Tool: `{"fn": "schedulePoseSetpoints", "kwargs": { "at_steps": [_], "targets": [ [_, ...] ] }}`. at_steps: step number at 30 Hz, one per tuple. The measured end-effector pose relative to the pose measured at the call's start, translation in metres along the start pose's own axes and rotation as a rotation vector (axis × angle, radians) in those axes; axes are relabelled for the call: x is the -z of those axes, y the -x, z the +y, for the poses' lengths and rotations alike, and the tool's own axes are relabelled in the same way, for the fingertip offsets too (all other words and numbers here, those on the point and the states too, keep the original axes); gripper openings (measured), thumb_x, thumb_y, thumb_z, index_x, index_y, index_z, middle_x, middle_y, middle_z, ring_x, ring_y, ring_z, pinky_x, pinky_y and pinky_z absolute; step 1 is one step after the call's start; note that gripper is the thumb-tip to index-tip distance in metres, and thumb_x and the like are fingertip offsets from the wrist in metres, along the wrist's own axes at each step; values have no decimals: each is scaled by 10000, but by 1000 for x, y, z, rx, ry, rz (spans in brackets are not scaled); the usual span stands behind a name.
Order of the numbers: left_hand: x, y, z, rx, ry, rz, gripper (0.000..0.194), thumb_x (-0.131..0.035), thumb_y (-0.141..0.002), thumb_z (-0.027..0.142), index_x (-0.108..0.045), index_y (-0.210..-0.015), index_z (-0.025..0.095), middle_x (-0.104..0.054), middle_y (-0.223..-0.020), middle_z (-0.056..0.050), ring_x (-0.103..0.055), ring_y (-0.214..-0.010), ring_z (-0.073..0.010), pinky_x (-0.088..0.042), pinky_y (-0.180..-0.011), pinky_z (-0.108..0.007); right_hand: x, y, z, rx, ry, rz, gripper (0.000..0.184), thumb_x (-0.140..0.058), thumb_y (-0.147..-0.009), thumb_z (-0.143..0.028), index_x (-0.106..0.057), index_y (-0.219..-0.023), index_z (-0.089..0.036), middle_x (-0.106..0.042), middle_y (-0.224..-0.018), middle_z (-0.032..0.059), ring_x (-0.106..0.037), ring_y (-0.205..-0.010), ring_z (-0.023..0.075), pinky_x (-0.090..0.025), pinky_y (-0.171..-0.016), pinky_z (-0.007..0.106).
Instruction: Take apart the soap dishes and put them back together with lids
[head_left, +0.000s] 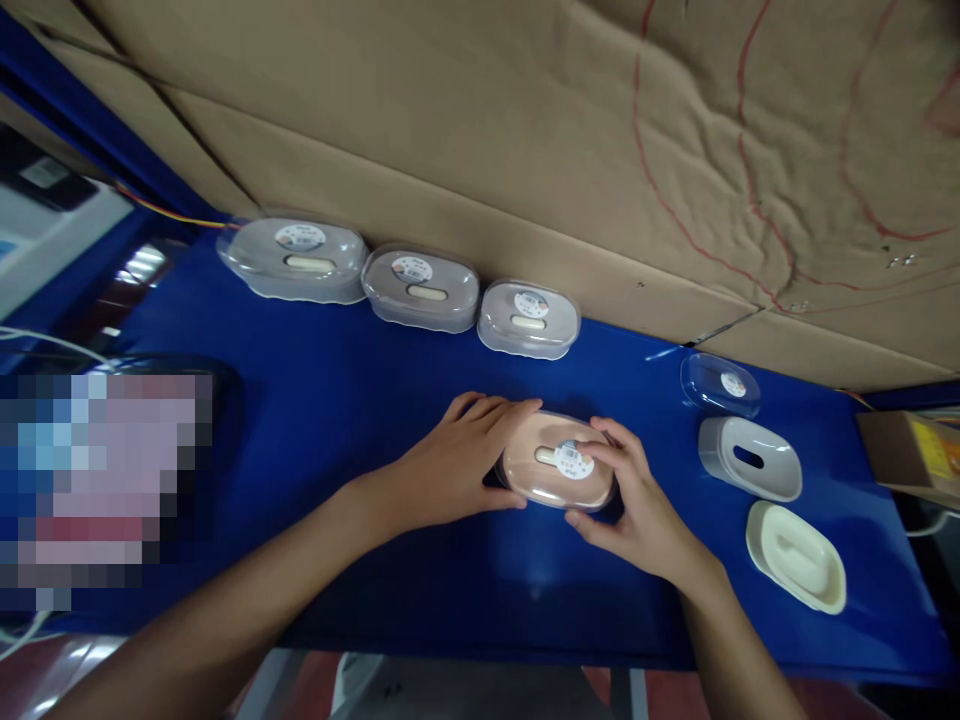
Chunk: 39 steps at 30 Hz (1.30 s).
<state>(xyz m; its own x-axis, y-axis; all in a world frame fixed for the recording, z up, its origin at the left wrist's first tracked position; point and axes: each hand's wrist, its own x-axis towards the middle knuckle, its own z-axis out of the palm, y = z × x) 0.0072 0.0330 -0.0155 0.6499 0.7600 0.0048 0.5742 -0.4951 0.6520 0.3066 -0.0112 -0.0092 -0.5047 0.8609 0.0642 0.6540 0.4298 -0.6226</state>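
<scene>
A pink oval box (551,472) with a clear lid and a round sticker lies on the blue table (337,400), in front of me. My left hand (457,460) grips its left end, fingers curled over the top. On the right end my right hand (634,500) presses, thumb and fingers wrapped round the lid's edge. Both hands hold the box flat on the table.
Three closed grey boxes (300,260) (420,288) (529,318) stand in a row along the cardboard wall (525,130). To the right lie a loose clear lid (720,384), a grey shell (750,458) and a cream tray (796,556). A cardboard carton (907,455) sits far right.
</scene>
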Motion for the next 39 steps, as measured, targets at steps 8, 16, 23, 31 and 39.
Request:
{"fn": "schedulePoseSetpoints", "kwargs": {
  "at_steps": [8,16,23,31,39],
  "targets": [
    [-4,0,2,-1,-48,53,1059,-845,-913,471,-208,-1720,219,-450,-1698,-202,-439,-1559,-403,-350,-1257,-563,-3,-1,1,35,108,33,693,-768,-965,-398,-437,-1571,-339,-374,-1672,168,-440,-1585,392,-486,-1229,624],
    [-15,-2,9,-41,-161,158,1089,-812,-864,458,-215,-1695,87,-545,-1583,-252,-506,-1486,-414,-359,-1237,-550,-6,-4,-1,26,152,50,731,-802,-950,-475,-436,-1568,-338,-367,-1697,173,-434,-1588,401,-464,-1239,647],
    [-19,-4,5,-68,-362,155,1010,-754,-989,499,-185,-1744,142,-511,-1637,-252,-548,-1446,-444,-385,-1193,-584,6,-4,14,-74,250,174,697,-746,-994,-492,-440,-1601,-336,-252,-1780,160,-354,-1636,406,-419,-1267,642],
    [-14,-1,8,-91,-447,136,848,-726,-1038,417,-288,-1742,240,-515,-1645,-225,-588,-1411,-412,-426,-1171,-556,15,-7,30,-111,446,577,682,-823,-923,-514,-563,-1490,-240,-460,-1511,193,-506,-1456,397,-465,-1189,654],
    [-14,-1,10,-82,-444,107,770,-698,-1057,391,-336,-1727,276,-507,-1649,-220,-570,-1443,-416,-427,-1188,-576,4,-9,7,18,462,457,140,-678,-1030,-245,-728,-1159,-269,-749,-1107,66,-711,-1004,252,-559,-920,432]
  ]
}}
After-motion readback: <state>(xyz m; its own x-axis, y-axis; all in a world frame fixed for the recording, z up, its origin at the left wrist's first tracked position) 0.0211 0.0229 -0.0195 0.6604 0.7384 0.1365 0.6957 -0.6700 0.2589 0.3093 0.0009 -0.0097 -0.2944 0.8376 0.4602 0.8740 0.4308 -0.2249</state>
